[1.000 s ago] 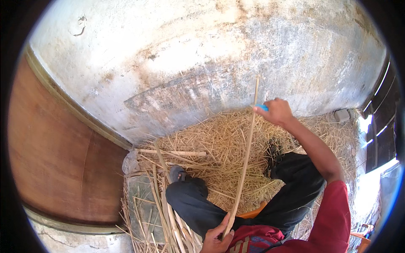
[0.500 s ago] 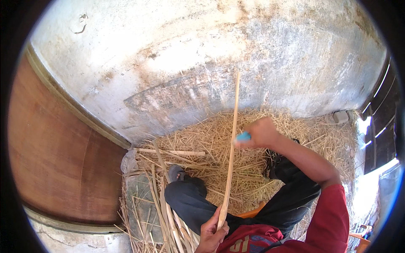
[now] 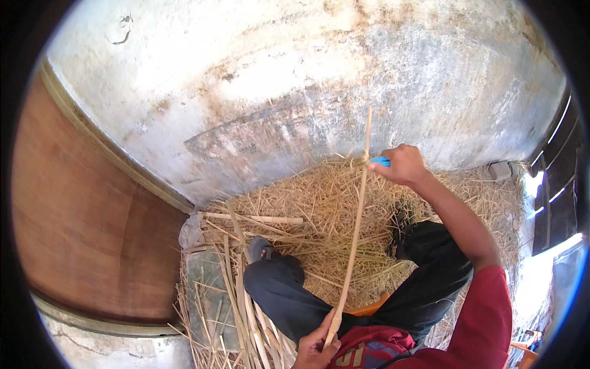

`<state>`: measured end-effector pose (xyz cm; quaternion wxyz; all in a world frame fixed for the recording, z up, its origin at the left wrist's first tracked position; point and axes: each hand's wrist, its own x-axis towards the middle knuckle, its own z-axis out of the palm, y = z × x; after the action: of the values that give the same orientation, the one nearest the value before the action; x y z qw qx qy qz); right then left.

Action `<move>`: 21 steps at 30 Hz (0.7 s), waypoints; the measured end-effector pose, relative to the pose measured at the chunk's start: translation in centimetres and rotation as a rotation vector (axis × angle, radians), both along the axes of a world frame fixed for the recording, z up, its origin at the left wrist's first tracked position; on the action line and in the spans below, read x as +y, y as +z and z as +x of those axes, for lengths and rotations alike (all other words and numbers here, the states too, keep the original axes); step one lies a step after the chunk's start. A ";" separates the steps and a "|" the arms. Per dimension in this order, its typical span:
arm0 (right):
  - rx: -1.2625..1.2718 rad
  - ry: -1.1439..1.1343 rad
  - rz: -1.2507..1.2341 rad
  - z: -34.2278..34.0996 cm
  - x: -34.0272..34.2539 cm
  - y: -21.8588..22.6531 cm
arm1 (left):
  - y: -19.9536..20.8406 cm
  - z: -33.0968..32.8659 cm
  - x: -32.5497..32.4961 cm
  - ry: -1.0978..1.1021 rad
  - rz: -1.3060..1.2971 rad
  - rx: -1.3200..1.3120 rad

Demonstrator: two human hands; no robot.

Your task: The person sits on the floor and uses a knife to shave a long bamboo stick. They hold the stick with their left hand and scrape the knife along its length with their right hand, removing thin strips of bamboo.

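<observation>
Brown panel [image 3: 98,209] at nine o'clock; loose sticks [image 3: 251,317] at seven. Left hand [image 3: 317,349] at six grips lower end of pale strip [image 3: 354,243], slanting up toward one. Blue tool [image 3: 381,161] meets strip's upper part, clenched in right hand [image 3: 403,165] near three.

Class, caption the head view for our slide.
Over straw, the left hand grips a long pale strip near its lower end; the right hand holds a blue tool farther up.

The pale strip [image 3: 358,221] looks like matt wood, the far wall [image 3: 307,80] rough, stained plaster, the left brown panel [image 3: 92,215] smooth wood, the dark trousers [image 3: 283,295] matt cloth.
</observation>
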<state>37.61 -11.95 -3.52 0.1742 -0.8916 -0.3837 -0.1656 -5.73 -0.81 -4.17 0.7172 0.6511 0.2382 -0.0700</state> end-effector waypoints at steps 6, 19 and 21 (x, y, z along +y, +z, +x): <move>0.185 -0.414 -0.081 8.5 -4.1 -0.9 | 0.1 -1.5 -0.3 -0.168 -0.023 0.068; 1.408 -0.057 0.611 -1.3 -4.2 1.0 | -1.3 -0.2 -0.8 -0.133 -0.110 -0.079; 1.584 -0.004 0.885 -2.7 -3.1 2.7 | -0.4 0.5 -1.3 -0.068 -0.187 -0.080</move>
<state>34.90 -15.02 -0.84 0.7136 -0.5968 -0.0516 0.3633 -5.19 -2.11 -4.53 0.7809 0.5915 0.1793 -0.0901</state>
